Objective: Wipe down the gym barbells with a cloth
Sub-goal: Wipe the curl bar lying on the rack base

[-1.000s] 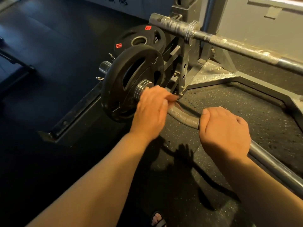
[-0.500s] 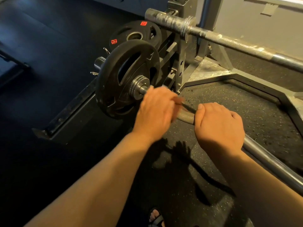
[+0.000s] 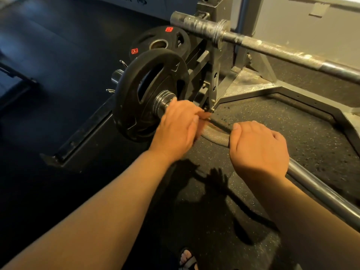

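Barbell [image 3: 214, 135] lies low across our head view, a black weight plate [image 3: 148, 94] on its end, above the speckled rubber floor [image 3: 292, 121]. Our left hand [image 3: 177, 125], blurred, curls over the shaft just beside the collar, with what looks like a brownish cloth [image 3: 204, 115] poking out at its fingertips. Our right hand [image 3: 259, 149] wraps round the shaft further along, near the left but apart. A second barbell [image 3: 272, 49] rests higher on the rack [image 3: 214, 75].

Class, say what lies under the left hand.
The bar passes under the left hand; a brownish cloth peeks out. How the fingers wrap it is hidden.
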`<state>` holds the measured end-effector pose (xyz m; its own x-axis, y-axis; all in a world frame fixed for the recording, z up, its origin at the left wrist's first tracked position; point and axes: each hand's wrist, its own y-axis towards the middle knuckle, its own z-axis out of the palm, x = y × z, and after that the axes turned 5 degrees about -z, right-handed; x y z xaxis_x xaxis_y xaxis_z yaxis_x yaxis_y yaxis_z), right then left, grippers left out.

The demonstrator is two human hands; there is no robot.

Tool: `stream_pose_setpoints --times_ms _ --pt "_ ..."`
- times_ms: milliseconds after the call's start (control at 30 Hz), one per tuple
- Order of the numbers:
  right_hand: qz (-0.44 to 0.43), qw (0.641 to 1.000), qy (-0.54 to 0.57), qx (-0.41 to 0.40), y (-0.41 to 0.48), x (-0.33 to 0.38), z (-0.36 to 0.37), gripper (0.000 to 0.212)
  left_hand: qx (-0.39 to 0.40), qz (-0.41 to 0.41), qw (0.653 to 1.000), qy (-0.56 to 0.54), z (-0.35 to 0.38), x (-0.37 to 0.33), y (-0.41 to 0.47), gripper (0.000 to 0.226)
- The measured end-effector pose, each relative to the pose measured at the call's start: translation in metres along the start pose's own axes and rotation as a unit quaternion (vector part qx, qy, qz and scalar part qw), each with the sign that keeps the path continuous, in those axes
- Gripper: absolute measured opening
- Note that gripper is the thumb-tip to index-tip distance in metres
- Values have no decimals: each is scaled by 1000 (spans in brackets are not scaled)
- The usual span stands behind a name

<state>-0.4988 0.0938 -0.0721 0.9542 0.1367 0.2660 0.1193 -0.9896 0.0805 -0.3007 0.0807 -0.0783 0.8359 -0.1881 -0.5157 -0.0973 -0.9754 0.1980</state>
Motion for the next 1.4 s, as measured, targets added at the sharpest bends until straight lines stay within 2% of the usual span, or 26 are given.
stream_pose_setpoints --times_ms 100,200,267,367,533,667,733,800,900,1067,1200,1300,1400 --pt "-2 1000 5 6 0 0 -1 45 -59 -39 997 -21 1 4 5 24" --pt "3 1000 4 7 0 0 0 46 -106 -74 987 -96 29 -4 -20 33" --pt "1 1000 5 7 0 0 0 46 -98 -89 986 -100 45 -5 -36 46" --pt "-5 1000 11 0 0 -1 1 46 -84 -46 994 -45 43 17 -35 54" --pt "-6 1000 4 -3 -1 -2 3 44 -52 -9 998 -31 9 14 -4 32" --pt "-2 1000 12 0 1 -2 2 42 -21 28 998 48 -6 15 19 25" --pt "3 1000 12 -1 2 -2 3 41 -36 14 999 13 4 16 7 29" --pt "5 1000 10 -8 3 -3 3 42 -59 -20 998 -18 24 12 -16 42" --pt "6 1000 11 -13 3 -3 4 41 -63 -33 997 -3 39 15 -32 53" --pt "3 1000 16 -7 3 -3 5 42 -56 6 998 42 5 11 9 29" --pt "9 1000 1 4 3 -3 4 43 -102 -64 992 -45 19 -21 1 26" --pt "10 1000 -7 -5 3 -3 5 49 -47 2 997 -57 42 -61 -23 34" --pt "0 1000 -15 9 2 -4 6 48 20 36 999 -34 34 -52 -24 35"
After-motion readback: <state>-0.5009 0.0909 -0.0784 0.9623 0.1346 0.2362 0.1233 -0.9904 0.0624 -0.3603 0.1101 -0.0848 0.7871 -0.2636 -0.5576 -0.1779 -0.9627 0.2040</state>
